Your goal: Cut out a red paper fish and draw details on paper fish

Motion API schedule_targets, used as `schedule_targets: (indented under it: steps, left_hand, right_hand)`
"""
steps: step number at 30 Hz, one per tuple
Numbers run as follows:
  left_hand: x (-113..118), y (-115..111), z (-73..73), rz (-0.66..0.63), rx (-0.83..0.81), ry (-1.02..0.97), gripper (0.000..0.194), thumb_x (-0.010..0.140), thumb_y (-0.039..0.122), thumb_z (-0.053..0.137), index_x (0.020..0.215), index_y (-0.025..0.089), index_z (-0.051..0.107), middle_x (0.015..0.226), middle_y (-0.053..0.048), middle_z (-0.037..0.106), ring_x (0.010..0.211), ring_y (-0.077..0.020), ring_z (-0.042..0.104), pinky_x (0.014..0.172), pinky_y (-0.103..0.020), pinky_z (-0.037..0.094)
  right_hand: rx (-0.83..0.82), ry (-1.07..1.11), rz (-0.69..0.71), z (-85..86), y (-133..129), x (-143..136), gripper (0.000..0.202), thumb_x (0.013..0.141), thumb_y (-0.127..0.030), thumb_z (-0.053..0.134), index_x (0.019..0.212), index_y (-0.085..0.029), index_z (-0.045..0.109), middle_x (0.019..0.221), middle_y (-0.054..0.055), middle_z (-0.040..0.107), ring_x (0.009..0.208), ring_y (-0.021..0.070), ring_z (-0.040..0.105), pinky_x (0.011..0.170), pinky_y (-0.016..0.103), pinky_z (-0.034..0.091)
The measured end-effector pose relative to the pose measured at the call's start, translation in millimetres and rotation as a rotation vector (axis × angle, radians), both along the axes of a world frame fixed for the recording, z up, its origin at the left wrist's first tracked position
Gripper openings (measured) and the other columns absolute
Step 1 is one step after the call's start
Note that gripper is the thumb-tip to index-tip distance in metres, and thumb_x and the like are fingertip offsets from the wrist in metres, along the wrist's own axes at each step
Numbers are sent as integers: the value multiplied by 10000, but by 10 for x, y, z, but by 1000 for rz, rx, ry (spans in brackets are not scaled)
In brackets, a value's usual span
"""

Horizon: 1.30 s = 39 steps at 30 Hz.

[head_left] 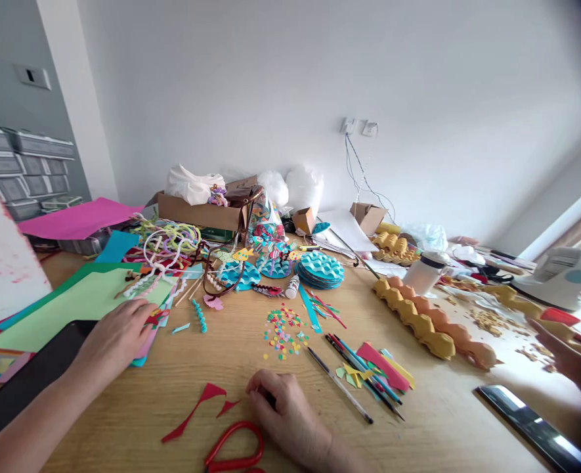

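Note:
My left hand [120, 328] reaches over the stack of coloured paper, its fingers bent down around a small red and yellow paper piece [156, 317]; the fingertips are partly hidden. On the wooden table in front, my right hand [287, 407] rests with its fingers curled and thumb drawn in. Whatever it may hold is hidden. Just left of its fingertips lie a small red paper scrap [228, 407] and a longer red strip [196, 410]. Red-handled scissors [236, 450] lie below, partly out of view. Beyond are confetti dots [285, 332] and a black-capped pen [339, 384].
Pencils [364, 368] and paper scraps lie to the right, near egg-carton strips [418, 315]. A phone [531, 427] and another person's hand [563, 351] are at far right. Blue wavy discs [320, 270] and pipe cleaners [165, 240] stand behind. A dark tablet-like slab [29, 374] lies left.

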<state>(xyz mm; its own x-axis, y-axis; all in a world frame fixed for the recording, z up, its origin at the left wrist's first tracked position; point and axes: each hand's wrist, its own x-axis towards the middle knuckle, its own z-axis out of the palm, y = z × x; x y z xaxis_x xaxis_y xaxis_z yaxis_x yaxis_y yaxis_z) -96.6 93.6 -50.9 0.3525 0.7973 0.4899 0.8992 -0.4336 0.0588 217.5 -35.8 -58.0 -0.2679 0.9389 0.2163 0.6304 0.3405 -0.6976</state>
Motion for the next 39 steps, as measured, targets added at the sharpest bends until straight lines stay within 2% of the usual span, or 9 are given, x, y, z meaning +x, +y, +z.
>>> schedule_targets:
  steps: [4,7,14,20,25,28,31,34,39]
  left_hand:
    - [-149,70,-54,113,-64,45,405,790,255,389,1041,73,650,1135,-219,670,1044,-345,632,917,-474,473]
    - [-195,70,-33,141,-115,62,401,828,269,372,1066,90,640,1139,-180,688,1051,-310,638,930,-436,470]
    - [-262,21,63,124,-168,64,394,857,238,343,1062,105,652,1114,-137,718,1014,-250,664,910,-365,483]
    - [-308,46,-32,107,-134,61,425,812,261,350,1054,136,676,1098,-109,722,1015,-254,668,889,-333,489]
    - [-319,73,-79,113,-93,49,420,797,260,357,1055,146,668,1089,-113,719,1014,-270,660,895,-353,480]
    - [-311,94,-58,106,-81,23,401,784,243,359,1015,136,670,1069,-132,723,1002,-288,660,906,-379,474]
    - [-320,126,-22,86,-96,25,366,751,250,381,940,138,674,1028,-152,734,948,-313,671,872,-419,490]
    - [-351,152,3,71,-117,43,357,753,276,398,934,134,670,1031,-174,729,955,-317,662,883,-422,478]
    - [-372,157,-6,143,-157,140,311,766,279,424,950,174,651,1026,-127,734,959,-285,651,887,-376,461]
  right_hand:
    - [-4,-62,23,36,-26,1,169,793,-70,504,817,-156,647,626,-12,615,558,98,537,559,174,371]
    - [10,-123,83,89,-70,-6,173,796,-73,506,838,-166,646,699,11,668,624,113,596,603,173,405]
    - [63,-138,157,97,-106,-15,156,808,-94,505,811,-173,639,711,21,692,635,118,626,597,168,419]
    - [69,-154,179,110,-115,-16,156,828,-99,491,805,-172,627,707,22,681,641,116,622,596,171,407]
    - [102,-256,305,139,-154,-46,114,815,-103,522,777,-175,601,684,-3,653,604,99,585,576,167,389]
    - [180,-345,414,103,-138,-60,54,820,-219,622,791,-187,589,731,-12,657,639,102,584,585,169,395]
    - [291,-427,541,54,-103,-64,210,878,-407,605,870,-198,587,832,-1,674,723,113,607,615,183,405]
    - [381,-516,557,5,-84,-61,224,955,-408,495,918,-202,574,877,1,674,771,118,614,645,207,406]
    - [467,-565,561,-75,-91,-69,272,975,-435,465,841,-210,539,840,-23,659,810,113,614,635,222,394]
